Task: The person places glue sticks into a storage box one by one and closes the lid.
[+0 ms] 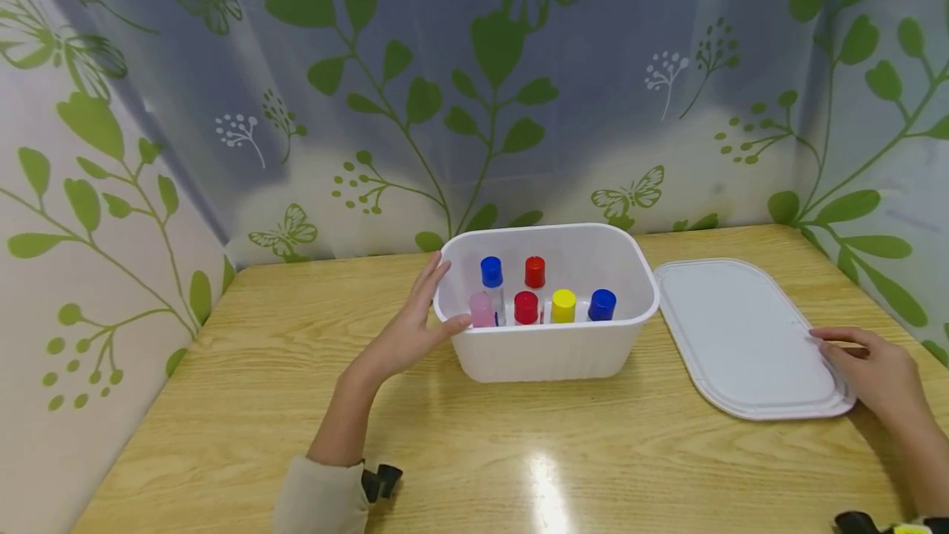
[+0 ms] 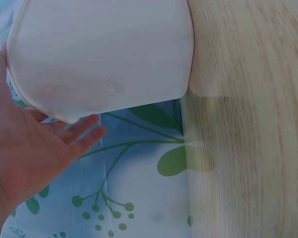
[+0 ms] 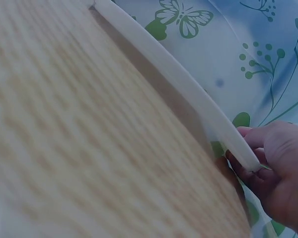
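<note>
A white plastic storage bin (image 1: 549, 353) stands on the table with its top uncovered. Inside it are several bottles with coloured caps, among them a blue-capped bottle (image 1: 492, 272), a yellow cap (image 1: 563, 306) and a pink one (image 1: 481, 309). My left hand (image 1: 404, 336) grips the bin's left end, thumb at the near rim and fingers spread along the side; the left wrist view shows this hand (image 2: 37, 144) below the rim. To the right, a white lid (image 1: 741, 336) has its right edge pinched by my right hand (image 1: 878, 373). In the right wrist view the lid's edge (image 3: 188, 84) is tilted up from the table.
The wooden table (image 1: 296, 402) runs back to a curtain (image 1: 400, 105) printed with green leaves and butterflies. More of this cloth hangs at both sides. The lid's left edge lies close by the bin's right end.
</note>
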The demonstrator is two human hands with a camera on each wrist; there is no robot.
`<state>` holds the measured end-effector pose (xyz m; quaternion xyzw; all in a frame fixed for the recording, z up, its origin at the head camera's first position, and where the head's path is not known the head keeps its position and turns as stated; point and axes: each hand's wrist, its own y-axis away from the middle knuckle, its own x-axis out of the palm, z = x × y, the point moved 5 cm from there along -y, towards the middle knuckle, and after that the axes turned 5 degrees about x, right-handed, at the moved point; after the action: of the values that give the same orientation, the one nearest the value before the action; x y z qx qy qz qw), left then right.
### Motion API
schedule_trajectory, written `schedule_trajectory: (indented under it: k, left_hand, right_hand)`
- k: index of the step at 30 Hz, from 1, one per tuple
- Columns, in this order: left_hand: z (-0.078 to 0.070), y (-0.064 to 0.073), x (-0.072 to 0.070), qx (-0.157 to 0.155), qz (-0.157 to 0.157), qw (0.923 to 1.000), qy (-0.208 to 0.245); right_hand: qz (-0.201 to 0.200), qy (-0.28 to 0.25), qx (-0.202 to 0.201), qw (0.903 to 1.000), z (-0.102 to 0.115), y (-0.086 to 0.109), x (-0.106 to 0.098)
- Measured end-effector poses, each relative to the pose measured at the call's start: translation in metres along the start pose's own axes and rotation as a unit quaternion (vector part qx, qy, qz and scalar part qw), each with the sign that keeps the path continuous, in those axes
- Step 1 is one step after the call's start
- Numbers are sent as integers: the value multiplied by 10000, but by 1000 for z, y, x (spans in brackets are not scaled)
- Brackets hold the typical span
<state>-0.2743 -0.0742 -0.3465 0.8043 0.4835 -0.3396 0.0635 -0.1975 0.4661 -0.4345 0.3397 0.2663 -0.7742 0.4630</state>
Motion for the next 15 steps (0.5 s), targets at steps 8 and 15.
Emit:
schedule_trajectory:
  k: [8,15]
  left_hand:
    - [1,-1,0,29,-4,10000,58]
    - [0,0,0,22,1,10000,59]
  right_hand:
    - [204,-925,347,9949,-9,-4,4]
    - [215,-1779,1029,9784,-19,-5,4]
